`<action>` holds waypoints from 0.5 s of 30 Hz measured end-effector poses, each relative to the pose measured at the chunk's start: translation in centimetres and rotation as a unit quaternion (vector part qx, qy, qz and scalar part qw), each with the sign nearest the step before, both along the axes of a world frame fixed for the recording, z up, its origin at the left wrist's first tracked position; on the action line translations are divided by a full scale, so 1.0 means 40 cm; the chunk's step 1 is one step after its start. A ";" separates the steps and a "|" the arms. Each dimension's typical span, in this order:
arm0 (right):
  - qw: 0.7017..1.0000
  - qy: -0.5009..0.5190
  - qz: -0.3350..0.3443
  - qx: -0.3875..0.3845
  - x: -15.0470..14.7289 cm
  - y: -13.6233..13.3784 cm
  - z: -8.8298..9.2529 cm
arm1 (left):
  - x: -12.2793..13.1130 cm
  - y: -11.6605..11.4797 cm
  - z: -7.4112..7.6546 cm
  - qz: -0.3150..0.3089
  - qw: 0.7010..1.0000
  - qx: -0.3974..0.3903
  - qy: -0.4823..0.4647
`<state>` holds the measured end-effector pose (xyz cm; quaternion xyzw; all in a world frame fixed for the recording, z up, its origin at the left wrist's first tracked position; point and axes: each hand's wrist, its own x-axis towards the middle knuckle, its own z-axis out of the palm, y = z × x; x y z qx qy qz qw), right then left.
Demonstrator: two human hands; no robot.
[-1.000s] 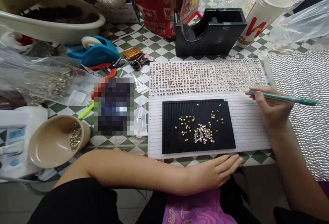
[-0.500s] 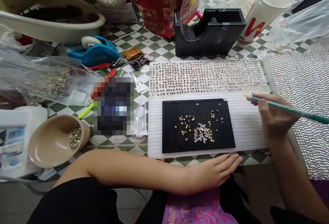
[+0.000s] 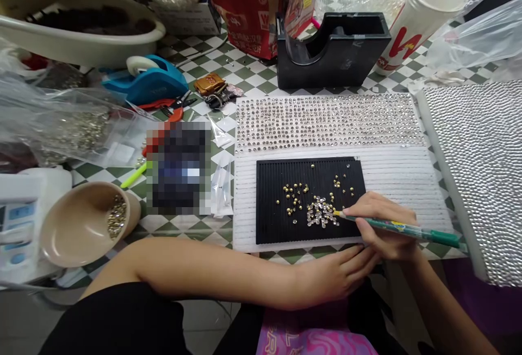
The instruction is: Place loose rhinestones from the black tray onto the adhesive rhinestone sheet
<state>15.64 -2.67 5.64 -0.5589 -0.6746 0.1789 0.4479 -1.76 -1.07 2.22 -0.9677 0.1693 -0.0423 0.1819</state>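
My right hand (image 3: pixel 385 224) grips a green pencil-like stick (image 3: pixel 408 228) with a yellow tip. That tip meets the right side of a cluster of rhinestones (image 3: pixel 320 212), some silver and some gold-backed, on a black ribbed tray (image 3: pixel 269 203). The tray lies on a white grooved foam board (image 3: pixel 408 181), whose far part carries rows of set rhinestones (image 3: pixel 326 121). My left hand (image 3: pixel 338 276) rests at the table's near edge below the tray, fingers stretched out and holding nothing; its fingertips lie partly behind my right hand.
A panel covered in silver stones (image 3: pixel 477 170) lies at the right. Behind the board stand a black tape dispenser (image 3: pixel 332 61) and a white cup (image 3: pixel 420 23). Leftward are a beige bowl (image 3: pixel 69 224) with rhinestones, a blue tape dispenser (image 3: pixel 153 86) and red-handled pliers (image 3: pixel 173 118).
My right hand has moved left and toward me, bringing the stick's tip from above the foam board to the rhinestone cluster. My left hand has stayed put.
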 end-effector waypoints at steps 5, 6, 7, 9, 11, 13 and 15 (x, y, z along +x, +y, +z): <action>1.000 -0.017 0.003 0.016 -0.015 0.006 0.002 | 0.003 0.001 0.001 0.005 1.000 -0.001 -0.003; 1.000 -0.017 0.003 0.019 -0.016 0.005 0.001 | 0.003 0.001 0.002 0.006 1.000 -0.003 -0.006; 1.000 -0.014 0.004 0.016 -0.014 0.002 0.000 | 0.003 0.001 0.003 0.008 1.000 -0.004 -0.007; 1.000 -0.003 -0.004 0.003 -0.001 -0.003 -0.003 | 0.002 0.001 0.006 0.013 1.000 0.000 -0.002; 0.999 0.019 -0.045 0.001 0.024 -0.002 -0.008 | 0.001 0.003 0.011 0.015 1.000 0.012 0.007; 0.991 0.042 -0.126 0.022 0.061 0.011 -0.013 | 0.000 0.006 0.018 0.004 1.000 0.023 0.013; 0.972 0.057 -0.219 0.057 0.105 0.034 -0.018 | 0.001 0.010 0.023 -0.010 0.999 0.031 0.021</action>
